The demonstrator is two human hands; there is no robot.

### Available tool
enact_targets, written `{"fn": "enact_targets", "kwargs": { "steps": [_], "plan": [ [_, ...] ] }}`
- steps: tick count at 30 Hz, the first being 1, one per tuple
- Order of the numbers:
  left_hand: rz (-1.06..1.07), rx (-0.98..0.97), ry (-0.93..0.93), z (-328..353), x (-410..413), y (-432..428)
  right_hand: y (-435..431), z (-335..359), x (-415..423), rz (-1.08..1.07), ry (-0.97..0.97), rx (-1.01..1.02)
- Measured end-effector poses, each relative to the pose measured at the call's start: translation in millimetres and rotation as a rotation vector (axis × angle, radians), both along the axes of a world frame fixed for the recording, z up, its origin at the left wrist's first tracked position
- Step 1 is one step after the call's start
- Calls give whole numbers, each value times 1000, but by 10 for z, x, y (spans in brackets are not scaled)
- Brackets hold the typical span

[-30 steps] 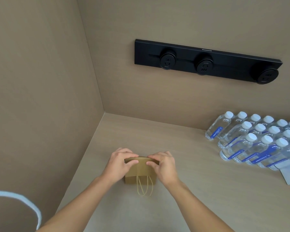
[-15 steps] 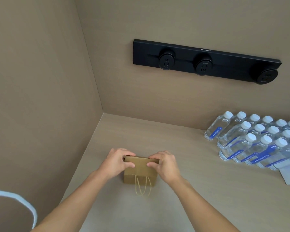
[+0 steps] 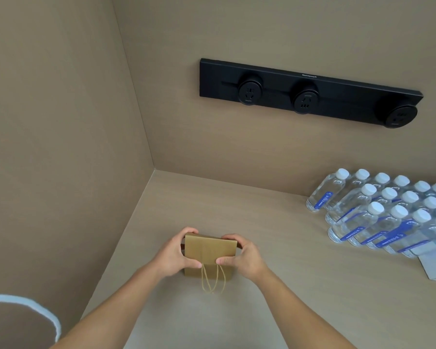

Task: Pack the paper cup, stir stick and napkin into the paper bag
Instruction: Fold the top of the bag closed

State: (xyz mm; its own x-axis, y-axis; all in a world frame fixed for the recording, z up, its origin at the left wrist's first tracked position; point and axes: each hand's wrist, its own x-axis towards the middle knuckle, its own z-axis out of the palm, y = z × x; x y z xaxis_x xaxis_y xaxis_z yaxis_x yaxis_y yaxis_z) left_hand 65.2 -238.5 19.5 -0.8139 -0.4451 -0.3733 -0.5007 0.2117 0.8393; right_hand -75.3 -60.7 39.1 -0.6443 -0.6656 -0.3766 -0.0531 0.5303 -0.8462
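Two beige walls meet behind our counter (image 3: 300, 285), with a black socket strip (image 3: 310, 93) above rows of water bottles (image 3: 378, 212). Near the corner stands the paper bag (image 3: 209, 250), folded shut, our left hand (image 3: 173, 255) and right hand (image 3: 244, 258) pinching its top flap.

Paper bag (image 3: 208, 249): matt brown kraft paper, twisted paper-cord handles. Counter (image 3: 275, 285): matt, fine-grained laminate. Bottles (image 3: 378, 212): clear glossy plastic. Socket strip (image 3: 287, 90): matt black.

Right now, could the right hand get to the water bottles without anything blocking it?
Probably yes. The counter between the right hand and the water bottles looks bare, but that hand is gripping the bag and would need to let go.
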Motion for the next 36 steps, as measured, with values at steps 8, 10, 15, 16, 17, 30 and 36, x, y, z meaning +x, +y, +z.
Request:
{"fn": "enact_targets", "kwargs": {
  "steps": [8,10,15,16,17,30,36],
  "plan": [
    [37,47,-3,-90,-28,9,35,-18,-10,-19,-197,-67],
    [45,44,-6,-75,-35,39,59,-26,-8,-33,-217,-72],
    [55,77,16,-59,-61,123,129,-88,13,-108,-263,-122],
    [55,85,17,-62,-64,138,151,-110,14,-119,-292,-138],
    [50,101,15,-65,-68,152,176,-127,15,-123,-340,-144],
    [13,70,-1,16,-266,397,546,-219,-278,-193,-670,-235],
    [9,69,55,206,-623,535,811,-12,-675,-240,-762,-269]
  ]
}}
